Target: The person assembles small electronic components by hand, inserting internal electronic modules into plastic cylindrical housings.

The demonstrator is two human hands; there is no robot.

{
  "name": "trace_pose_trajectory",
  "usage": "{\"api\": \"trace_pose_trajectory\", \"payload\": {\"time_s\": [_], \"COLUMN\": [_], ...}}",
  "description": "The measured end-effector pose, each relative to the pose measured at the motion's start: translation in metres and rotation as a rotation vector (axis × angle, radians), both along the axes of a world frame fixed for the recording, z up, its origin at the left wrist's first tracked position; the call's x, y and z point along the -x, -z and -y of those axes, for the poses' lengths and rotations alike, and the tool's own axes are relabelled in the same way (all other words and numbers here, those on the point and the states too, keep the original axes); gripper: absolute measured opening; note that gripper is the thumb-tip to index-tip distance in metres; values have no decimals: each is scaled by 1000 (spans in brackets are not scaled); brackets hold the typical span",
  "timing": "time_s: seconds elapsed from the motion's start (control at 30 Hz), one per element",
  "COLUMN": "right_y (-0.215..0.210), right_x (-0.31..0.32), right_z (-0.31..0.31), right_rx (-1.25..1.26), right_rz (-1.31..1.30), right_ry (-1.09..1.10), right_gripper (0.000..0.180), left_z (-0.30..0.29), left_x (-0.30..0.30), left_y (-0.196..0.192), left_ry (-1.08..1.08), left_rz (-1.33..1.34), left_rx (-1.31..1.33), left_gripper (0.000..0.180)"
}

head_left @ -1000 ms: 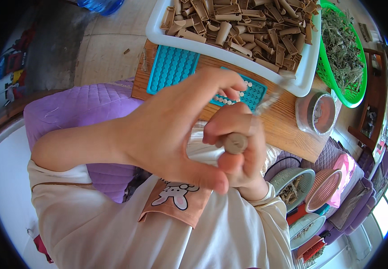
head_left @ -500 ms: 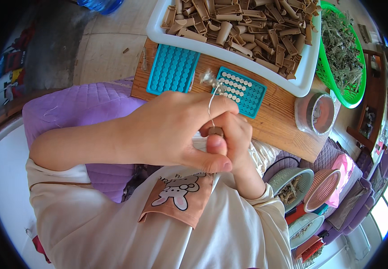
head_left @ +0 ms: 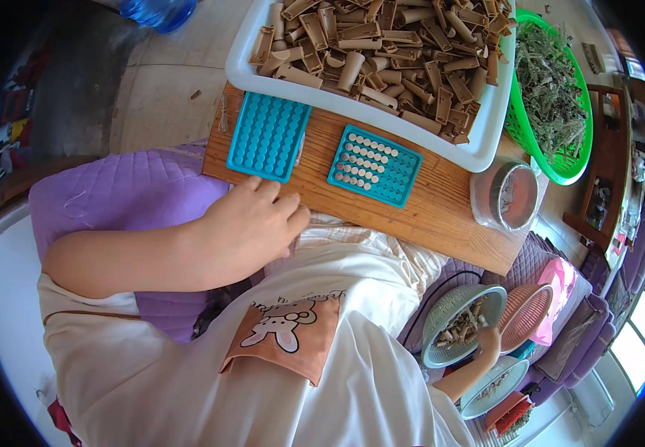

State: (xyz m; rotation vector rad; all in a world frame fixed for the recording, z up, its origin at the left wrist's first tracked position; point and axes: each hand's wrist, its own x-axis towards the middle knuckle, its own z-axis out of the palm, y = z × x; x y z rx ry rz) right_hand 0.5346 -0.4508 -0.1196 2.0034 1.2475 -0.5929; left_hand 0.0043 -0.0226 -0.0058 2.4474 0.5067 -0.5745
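Observation:
My left hand (head_left: 263,216) hovers over my lap by the table's front edge, its fingers loosely bent and apart, with nothing visible in them. Just beyond it lies a blue tray with rows of round bumps (head_left: 267,138). A smaller blue tray (head_left: 397,192) to its right bears rows of small whitish discs (head_left: 367,160). Far to the right, my right hand (head_left: 488,343) is at the rim of a grey-green basket (head_left: 433,316) containing small pale brown pieces (head_left: 462,328). Its fingertips are hidden, so I cannot see whether it holds anything.
A white tub (head_left: 382,110) heaped with brown half-tube pieces (head_left: 352,71) covers the back of the wooden table (head_left: 315,171). Beside it stands a green basket (head_left: 520,115) of wispy grey-green bundles. A clear round container (head_left: 512,197) sits near the right corner. A pink basket (head_left: 527,316) stands beyond the grey-green one.
My hands have parted. The small brown piece with a wispy thread is no longer visible between them. My right hand has moved right to the basket; my left has drawn back left.

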Motion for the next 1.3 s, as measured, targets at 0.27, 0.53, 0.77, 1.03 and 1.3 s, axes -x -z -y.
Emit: {"api": "trace_pose_trajectory", "payload": {"time_s": [0.27, 0.53, 0.77, 1.03, 1.3], "right_y": [-79, -79, -65, -50, -80], "right_x": [166, 249, 259, 241, 275], "right_z": [-279, -496, -530, -509, -478], "right_rx": [-1052, -1292, -1110, -1447, -1495], "right_rz": [-292, -334, 35, -298, -734], "right_ry": [155, -580, -725, -444, 142], "right_gripper": [18, 16, 22, 15, 11], "left_z": [2, 7, 10, 4, -6], "left_x": [4, 11, 9, 4, -9], "left_y": [10, 17, 15, 11, 3], "left_ry": [156, 211, 205, 199, 77], "left_rz": [-155, -55, -175, -114, 47], "left_rx": [-375, -439, -350, -352, -293], "left_gripper": [47, 30, 44, 41, 47]}}
